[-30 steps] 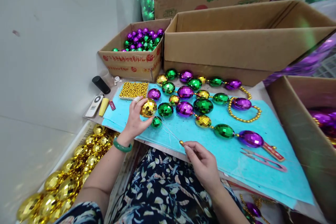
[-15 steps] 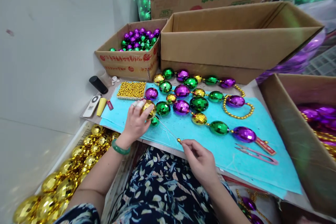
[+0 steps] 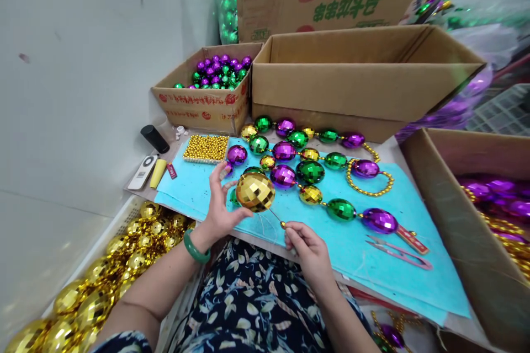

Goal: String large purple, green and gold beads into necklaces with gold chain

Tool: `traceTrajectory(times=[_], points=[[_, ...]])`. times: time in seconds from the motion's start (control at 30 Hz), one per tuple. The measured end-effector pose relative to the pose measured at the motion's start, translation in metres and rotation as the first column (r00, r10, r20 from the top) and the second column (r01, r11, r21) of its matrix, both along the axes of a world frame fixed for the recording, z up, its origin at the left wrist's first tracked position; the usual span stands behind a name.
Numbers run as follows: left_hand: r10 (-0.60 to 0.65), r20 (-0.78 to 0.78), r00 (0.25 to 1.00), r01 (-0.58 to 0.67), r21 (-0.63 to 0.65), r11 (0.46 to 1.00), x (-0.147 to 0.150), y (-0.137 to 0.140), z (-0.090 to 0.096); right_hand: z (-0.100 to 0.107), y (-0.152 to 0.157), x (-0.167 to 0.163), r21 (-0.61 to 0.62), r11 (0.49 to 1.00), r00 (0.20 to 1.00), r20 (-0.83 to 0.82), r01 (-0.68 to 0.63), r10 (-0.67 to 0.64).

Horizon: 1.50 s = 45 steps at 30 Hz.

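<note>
A large faceted gold bead (image 3: 254, 191) is on a thin string, above the blue sheet. My left hand (image 3: 219, 198), with a green bangle at the wrist, is at its left side; the fingers are spread and the thumb is by the bead's lower edge. My right hand (image 3: 308, 248) is closed in a pinch on the string, with a small gold bead (image 3: 282, 224) at the fingertips. Behind the large bead lies a strand of purple (image 3: 283, 176), green (image 3: 310, 171) and gold (image 3: 310, 194) faceted beads, which it partly hides.
A tray of small gold beads (image 3: 206, 148) sits at the back left. Pink thread snips (image 3: 399, 253) lie at the right. Cardboard boxes (image 3: 343, 85) stand behind, and another box (image 3: 439, 198) is at the right. A white basket (image 3: 120, 223) of gold beads is at lower left.
The large gold bead has moved right along the string, nearer my right hand. My left hand's fingers have come apart from around it. The right hand keeps its pinch.
</note>
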<state>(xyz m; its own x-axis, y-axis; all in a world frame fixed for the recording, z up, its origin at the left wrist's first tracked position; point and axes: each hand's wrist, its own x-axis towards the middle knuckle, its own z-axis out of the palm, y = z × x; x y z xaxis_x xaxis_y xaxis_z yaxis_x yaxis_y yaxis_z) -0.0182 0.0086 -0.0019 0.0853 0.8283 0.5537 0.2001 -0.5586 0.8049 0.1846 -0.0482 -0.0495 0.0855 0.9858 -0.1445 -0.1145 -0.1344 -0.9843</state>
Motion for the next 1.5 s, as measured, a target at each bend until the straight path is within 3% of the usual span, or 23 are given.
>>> traceTrajectory(times=[0.07,0.13,0.17,0.4,0.83,1.0,1.33,1.4,1.5], points=[[-0.080,0.308,0.948,0.176,-0.297,0.938,0.004,0.001,0.001,-0.001,0.000,-0.002,-0.012,1.000,1.000,-0.014,-0.015,0.015],[-0.085,0.465,0.881,0.318,-0.449,0.835,0.007,0.001,0.001,-0.003,0.000,-0.004,-0.020,0.999,1.000,-0.012,-0.026,0.026],[-0.068,0.498,0.864,0.341,-0.480,0.808,0.009,0.000,0.001,-0.005,0.000,-0.005,-0.023,0.999,1.000,-0.007,-0.027,0.027],[-0.079,0.504,0.860,0.323,-0.417,0.850,0.015,-0.013,0.002,-0.016,-0.001,-0.004,-0.026,0.999,0.999,-0.002,-0.038,0.038],[-0.023,0.645,0.764,0.428,-0.479,0.766,0.025,-0.018,0.007,-0.014,0.001,0.004,-0.034,0.997,0.997,-0.014,-0.076,0.075],[-0.099,0.571,0.815,0.402,-0.435,0.806,0.025,-0.020,0.005,-0.011,0.001,0.004,-0.032,0.998,0.999,0.011,-0.053,0.054],[-0.147,0.546,0.825,0.426,-0.430,0.796,0.027,-0.020,0.005,-0.009,0.003,0.016,0.000,0.998,0.993,0.104,-0.061,0.060],[-0.200,0.518,0.832,0.454,-0.426,0.782,0.029,-0.022,0.004,-0.006,0.003,0.015,-0.006,0.998,0.993,0.106,-0.057,0.058],[-0.317,0.436,0.842,0.519,-0.495,0.697,0.031,-0.025,-0.003,-0.001,0.001,0.010,-0.010,0.997,0.996,0.048,-0.078,0.078]])
